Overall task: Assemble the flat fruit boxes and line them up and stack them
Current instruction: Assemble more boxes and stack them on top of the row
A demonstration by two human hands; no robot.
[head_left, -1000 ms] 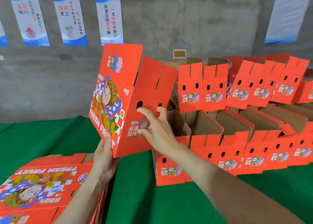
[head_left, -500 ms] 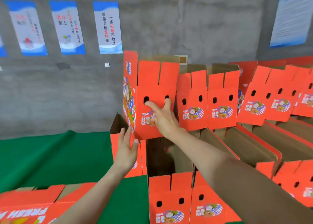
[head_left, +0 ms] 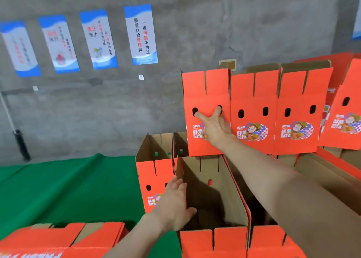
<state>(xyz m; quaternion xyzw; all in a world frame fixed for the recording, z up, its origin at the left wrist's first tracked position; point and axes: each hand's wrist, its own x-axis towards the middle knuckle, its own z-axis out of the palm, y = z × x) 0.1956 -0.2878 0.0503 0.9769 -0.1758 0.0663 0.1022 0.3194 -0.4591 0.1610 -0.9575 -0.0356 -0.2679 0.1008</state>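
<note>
An assembled red fruit box (head_left: 206, 89) stands upright at the left end of the upper row, on top of open boxes below. My right hand (head_left: 214, 127) holds its front face, with thumb and a finger hooked into its two oval holes. To its right stand two matching boxes (head_left: 254, 101) in line with it. My left hand (head_left: 172, 204) is lower, with fingers straight. It touches the left wall of an open bottom-row box (head_left: 213, 181). Another open box (head_left: 154, 171) sits just left of that one.
A stack of flat, unfolded red boxes (head_left: 58, 240) lies at the bottom left on the green table cover (head_left: 68, 189). More assembled boxes (head_left: 347, 105) fill the right side. A grey wall with posters (head_left: 140, 35) is behind.
The held box moved right and back into the upper row beside its neighbours. My left hand left that box and dropped to the lower box's wall.
</note>
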